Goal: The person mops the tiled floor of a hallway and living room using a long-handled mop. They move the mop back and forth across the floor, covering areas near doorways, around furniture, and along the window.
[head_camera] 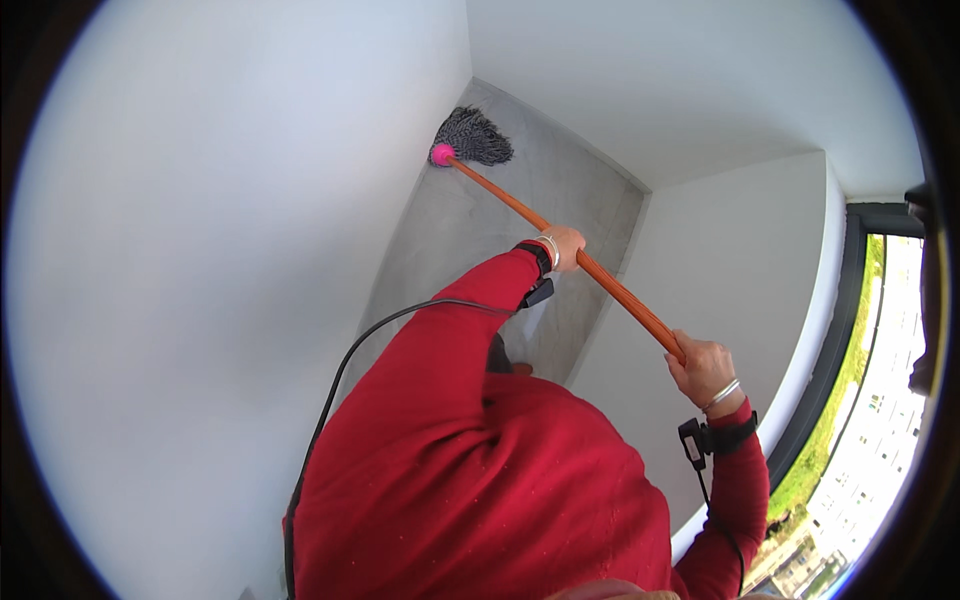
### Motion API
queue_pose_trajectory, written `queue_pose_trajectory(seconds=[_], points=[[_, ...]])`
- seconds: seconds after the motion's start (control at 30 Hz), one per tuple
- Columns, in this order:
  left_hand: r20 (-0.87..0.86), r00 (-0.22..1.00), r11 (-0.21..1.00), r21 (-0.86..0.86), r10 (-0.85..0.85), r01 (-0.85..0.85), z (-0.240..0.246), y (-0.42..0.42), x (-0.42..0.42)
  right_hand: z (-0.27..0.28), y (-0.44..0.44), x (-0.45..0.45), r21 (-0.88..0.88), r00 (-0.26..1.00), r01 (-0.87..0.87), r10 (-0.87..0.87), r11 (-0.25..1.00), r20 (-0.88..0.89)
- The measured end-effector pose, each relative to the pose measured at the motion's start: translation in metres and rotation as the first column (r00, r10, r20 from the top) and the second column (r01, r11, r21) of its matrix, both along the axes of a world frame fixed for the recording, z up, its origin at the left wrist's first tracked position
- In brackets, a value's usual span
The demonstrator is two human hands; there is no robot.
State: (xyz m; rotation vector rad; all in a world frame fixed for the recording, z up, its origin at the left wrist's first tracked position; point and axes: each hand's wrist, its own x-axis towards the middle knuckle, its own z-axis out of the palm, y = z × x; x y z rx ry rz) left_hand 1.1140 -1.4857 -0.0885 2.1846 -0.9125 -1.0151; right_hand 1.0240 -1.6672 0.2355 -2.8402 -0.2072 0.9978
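Note:
A string mop has a long orange-brown handle (626,296), a round pink socket (443,154) and a head of dark grey strands (476,135). My left hand (565,246) grips the handle around its middle. Higher up, close to the handle's end, my right hand (705,367) is closed around it. The strands lie spread on the grey floor (525,195), and the pink socket is against or very near the foot of the left wall. The handle slants from the mop head down to the right across the view.
White walls stand on the left (187,225), at the far end (675,82) and on the right (735,247), with narrow skirting along the floor. A dark-framed window (855,315) is at the right. Black cables (337,382) run from wrist-strapped devices along both my arms.

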Motion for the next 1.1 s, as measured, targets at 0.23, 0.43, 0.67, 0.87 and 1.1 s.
queue_pose_trajectory(seconds=[0.23,0.43,0.67,0.87,1.1], points=[[0.149,0.985,0.993,-0.088,0.088,-0.076,0.005,0.005,0.095,0.027,0.014,0.103,0.026,0.997,-0.081,0.081,0.996,-0.007],[0.008,0.997,0.994,0.066,0.081,-0.082,0.030,0.022,0.136,0.031,-0.003,0.180,0.208,0.991,0.058,-0.032,0.976,-0.127],[-0.170,0.968,0.969,0.197,0.183,-0.148,0.058,0.051,0.149,0.024,-0.026,0.274,0.351,0.912,0.224,-0.068,0.909,-0.405],[-0.280,0.897,0.863,0.470,0.342,-0.183,0.039,0.174,0.130,-0.072,0.038,0.342,0.472,0.839,0.113,0.170,0.874,-0.516],[0.028,0.770,0.374,0.862,0.638,-0.342,0.085,0.304,0.087,-0.131,0.174,0.382,0.658,0.834,-0.321,0.533,0.681,-0.145]])
